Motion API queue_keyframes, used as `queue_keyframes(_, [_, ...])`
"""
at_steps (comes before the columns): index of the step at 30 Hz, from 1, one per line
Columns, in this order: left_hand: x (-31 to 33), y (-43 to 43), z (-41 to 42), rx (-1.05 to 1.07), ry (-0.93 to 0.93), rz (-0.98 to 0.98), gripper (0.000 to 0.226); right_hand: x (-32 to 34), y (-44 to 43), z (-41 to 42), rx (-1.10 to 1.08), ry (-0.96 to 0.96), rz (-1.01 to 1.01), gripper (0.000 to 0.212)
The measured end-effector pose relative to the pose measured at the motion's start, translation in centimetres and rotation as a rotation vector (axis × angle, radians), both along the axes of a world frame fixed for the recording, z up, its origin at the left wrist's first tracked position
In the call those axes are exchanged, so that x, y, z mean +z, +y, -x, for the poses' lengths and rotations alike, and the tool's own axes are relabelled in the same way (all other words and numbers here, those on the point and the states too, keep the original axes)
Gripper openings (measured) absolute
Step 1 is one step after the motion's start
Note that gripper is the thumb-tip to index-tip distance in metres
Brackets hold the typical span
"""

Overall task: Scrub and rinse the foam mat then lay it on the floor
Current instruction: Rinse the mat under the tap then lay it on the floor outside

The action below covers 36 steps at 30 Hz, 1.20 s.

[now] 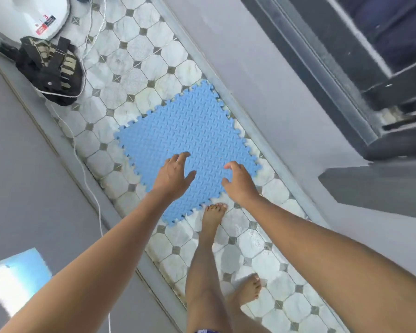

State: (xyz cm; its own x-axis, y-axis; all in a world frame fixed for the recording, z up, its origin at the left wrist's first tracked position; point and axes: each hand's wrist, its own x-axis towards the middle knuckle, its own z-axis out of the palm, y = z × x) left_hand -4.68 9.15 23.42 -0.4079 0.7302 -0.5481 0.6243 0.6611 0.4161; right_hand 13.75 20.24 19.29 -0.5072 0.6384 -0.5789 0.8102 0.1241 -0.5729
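Note:
A light blue foam mat [190, 131] with jigsaw edges lies flat on the tiled floor [139, 51], one side close to the grey wall base on the right. My left hand [172, 175] hovers over the mat's near part with fingers spread and nothing in it. My right hand [239, 182] hovers beside it over the near right corner, fingers curled apart and holding nothing. Whether either hand touches the mat is unclear. My bare foot [213, 216] stands at the mat's near edge.
A dark bundle of cloth [49, 70] lies on the tiles at the far left, beside a white container [27, 15]. A white cord [82, 162] runs along the left edge. Grey walls line the narrow strip; a dark frame [346, 75] stands at right.

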Motion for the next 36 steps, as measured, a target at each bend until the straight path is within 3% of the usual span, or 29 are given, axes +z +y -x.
queue_keyframes(12, [5.1, 1.0, -35.0, -0.292, -0.361, -0.034, 0.036, 5.7, -10.1, -36.3, -0.847, 0.102, 0.084, 0.007])
queue_keyframes(17, [3.1, 2.4, -45.8, -0.500, -0.419, 0.077, 0.037, 3.0, -14.2, -46.7, -1.291, 0.090, 0.253, 0.011])
queue_keyframes(21, [-1.1, 3.4, -52.5, -0.705, -0.388, 0.162, 0.037, -1.8, -17.2, -52.2, -1.520, 0.066, 0.362, 0.011])
queue_keyframes(28, [-12.9, 7.1, -60.6, -0.897, -0.214, 0.172, 0.050, -15.9, -17.4, -58.5, -1.298, -0.170, 0.197, 0.020])
queue_keyframes(34, [-23.7, 7.9, -66.9, -1.011, -0.134, 0.086, 0.077, -28.2, -15.5, -60.7, -1.211, -0.280, 0.096, 0.045])
queue_keyframes(36, [-27.5, 8.0, -67.8, -1.010, -0.117, 0.070, 0.077, -32.0, -14.0, -60.5, -1.210, -0.323, 0.071, 0.056])
